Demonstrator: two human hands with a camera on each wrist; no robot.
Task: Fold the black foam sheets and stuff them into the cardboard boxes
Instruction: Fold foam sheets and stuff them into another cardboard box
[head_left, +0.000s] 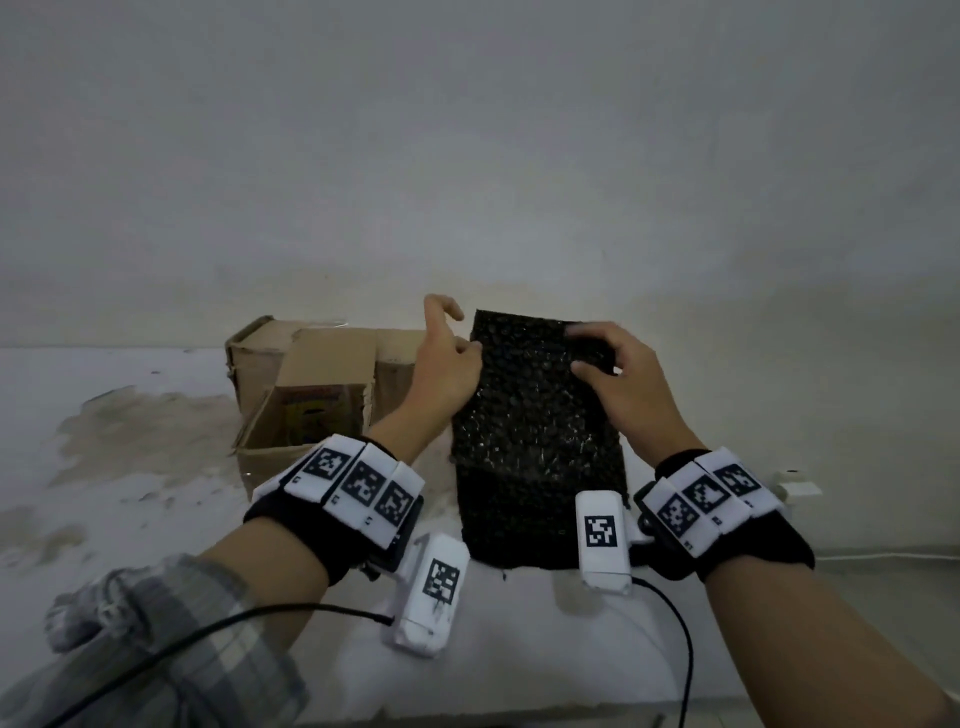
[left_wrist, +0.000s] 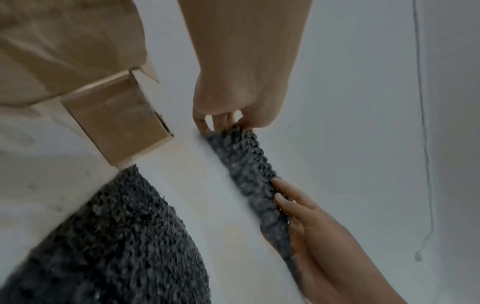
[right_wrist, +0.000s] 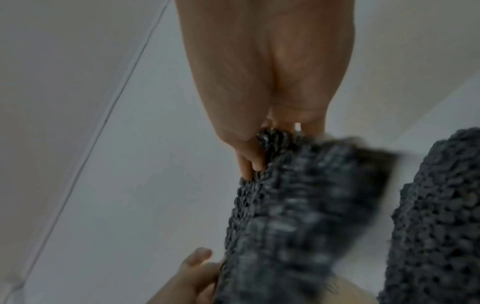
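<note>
Both hands pinch the foam sheet's (head_left: 535, 436) far edge; the left hand (head_left: 447, 364) and right hand (head_left: 618, 374) should bring it evenly toward the near edge, then crease.

- Wall (head_left: 467, 145): plain, pale grey, unmarked, rising just beyond the grip; light dim and even.
- Surface (head_left: 130, 467): white, under the grip, with a brownish stain (head_left: 140, 426) well left of it.
- Cable (left_wrist: 423, 144): thin, hanging down the wall right of the grip.
- Small white fitting (head_left: 797, 486): right of the grip, on the surface.
</note>
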